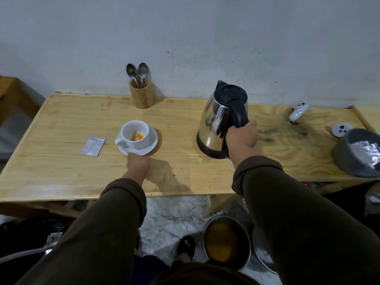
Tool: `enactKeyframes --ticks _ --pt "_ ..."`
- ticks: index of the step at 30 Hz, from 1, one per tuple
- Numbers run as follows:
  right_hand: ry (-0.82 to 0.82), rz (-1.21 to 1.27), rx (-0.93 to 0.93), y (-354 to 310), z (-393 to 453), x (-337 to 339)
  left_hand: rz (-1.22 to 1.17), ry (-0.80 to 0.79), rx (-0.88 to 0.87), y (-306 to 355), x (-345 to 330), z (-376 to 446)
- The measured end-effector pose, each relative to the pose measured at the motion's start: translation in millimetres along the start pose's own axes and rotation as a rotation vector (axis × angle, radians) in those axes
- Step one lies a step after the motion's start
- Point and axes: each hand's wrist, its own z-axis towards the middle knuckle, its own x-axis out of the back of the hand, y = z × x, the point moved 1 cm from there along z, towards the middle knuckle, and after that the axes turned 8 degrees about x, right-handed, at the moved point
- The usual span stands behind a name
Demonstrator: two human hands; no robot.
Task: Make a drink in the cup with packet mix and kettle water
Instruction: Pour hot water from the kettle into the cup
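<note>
A white cup with orange powder at its bottom stands on a white saucer on the wooden table. My left hand grips the saucer's near rim. A steel kettle with a black lid and handle stands to the right, spout pointing away. My right hand is closed around the kettle's handle. A silver packet lies flat to the left of the cup.
A wooden holder with two spoons stands against the wall. At the far right are a grey tub of silver packets, a white remote and a round white device. A pot of yellowish liquid sits on the floor.
</note>
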Motion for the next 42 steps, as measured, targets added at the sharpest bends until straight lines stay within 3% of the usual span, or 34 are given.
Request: enactKeyframes --ticks 7,12,16,25,38,42 --pt "-0.022 -0.165 0.322 -34 8 9 -0.021 -0.144 -0.061 -5 7 17" --pt "-0.099 -0.407 0.691 -70 6 6 0.033 -0.147 -0.111 -7 17 0" --pt "-0.188 -0.544 0.884 -92 -3 -9 0.072 -0.153 -0.137 -7 22 -2" --pt "-0.411 -0.806 1.075 -128 -33 -50 0.126 -0.179 -0.170 -8 26 0" --pt "-0.470 -1.005 1.224 -150 -57 -86 0.206 -0.169 -0.140 -11 23 11" --pt "-0.429 -1.033 1.317 -149 -62 -97 0.129 -0.180 -0.119 -10 24 10"
